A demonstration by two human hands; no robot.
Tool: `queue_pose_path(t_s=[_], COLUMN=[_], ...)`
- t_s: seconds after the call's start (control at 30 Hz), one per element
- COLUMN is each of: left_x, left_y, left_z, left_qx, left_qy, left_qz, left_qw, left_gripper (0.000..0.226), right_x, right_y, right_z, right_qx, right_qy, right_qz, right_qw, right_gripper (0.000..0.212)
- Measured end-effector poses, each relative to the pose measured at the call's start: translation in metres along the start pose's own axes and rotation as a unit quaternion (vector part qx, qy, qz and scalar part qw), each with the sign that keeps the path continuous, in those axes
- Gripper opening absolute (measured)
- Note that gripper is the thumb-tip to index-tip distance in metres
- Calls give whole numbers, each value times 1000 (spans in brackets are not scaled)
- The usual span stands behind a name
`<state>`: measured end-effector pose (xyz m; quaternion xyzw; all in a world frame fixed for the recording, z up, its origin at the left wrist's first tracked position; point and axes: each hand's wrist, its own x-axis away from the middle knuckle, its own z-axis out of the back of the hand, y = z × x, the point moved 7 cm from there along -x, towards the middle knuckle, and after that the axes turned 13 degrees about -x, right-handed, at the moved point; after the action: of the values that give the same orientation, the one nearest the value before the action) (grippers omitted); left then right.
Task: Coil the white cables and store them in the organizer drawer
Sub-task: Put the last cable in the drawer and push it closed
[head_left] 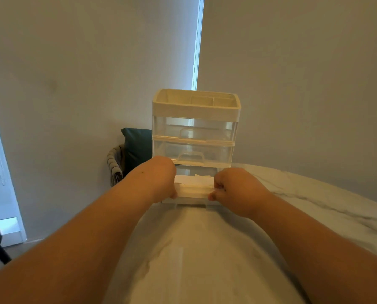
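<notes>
Nearest, the marble table (pixel 205 249) runs between two outstretched forearms. Toward its far end the left hand (pixel 164 185) and the right hand (pixel 231 191) each curl round one end of the bottom drawer (pixel 193 191), thumbs at its front lip. That drawer stands partly out of the organizer (pixel 194 128). Inside it lies a white heap that looks like the cables (pixel 194 179), though glare makes separate coils hard to tell. The two drawers above are closed and appear empty. Behind, a chair with a dark cushion (pixel 137 145) stands by the wall.

By my reading the storing is nearly over, and the step in hand is closing the drawer. The next move calls for an even push from both ends, so that it slides straight without jamming and nothing white catches at the rim.
</notes>
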<state>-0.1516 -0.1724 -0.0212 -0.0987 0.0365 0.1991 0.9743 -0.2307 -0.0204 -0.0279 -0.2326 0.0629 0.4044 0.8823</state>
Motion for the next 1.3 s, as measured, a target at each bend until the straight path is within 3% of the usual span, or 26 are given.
queue_pose_path(t_s=[0.03,0.13,0.3,0.7,0.93,1.3], left_x=[0,4,14,6,3,12], left_y=[2,6,11,0,9,32], left_z=[0,1,3,-3,2,8], left_qx=[-1,-3,15,147,39,2], left_qy=[2,19,65,37,44,23], left_qz=[2,-10,-41,-15,-4,-43], left_qw=[1000,1000,997,988,998,999], left_gripper=[43,38,20,29,35,35], right_x=[1,4,3,4,-2,-5], right_y=[-2,-9,-16,-18,-11,-7], right_z=[-1,-8,-11,-12,-16,-13], right_qx=[1,4,22,13,-20,-70], right_qy=[-1,-17,-35,-26,-32,11], right_qz=[7,23,55,54,2,-13], right_qw=[1000,1000,998,998,999,997], right_gripper=[17,34,26,40,40,24])
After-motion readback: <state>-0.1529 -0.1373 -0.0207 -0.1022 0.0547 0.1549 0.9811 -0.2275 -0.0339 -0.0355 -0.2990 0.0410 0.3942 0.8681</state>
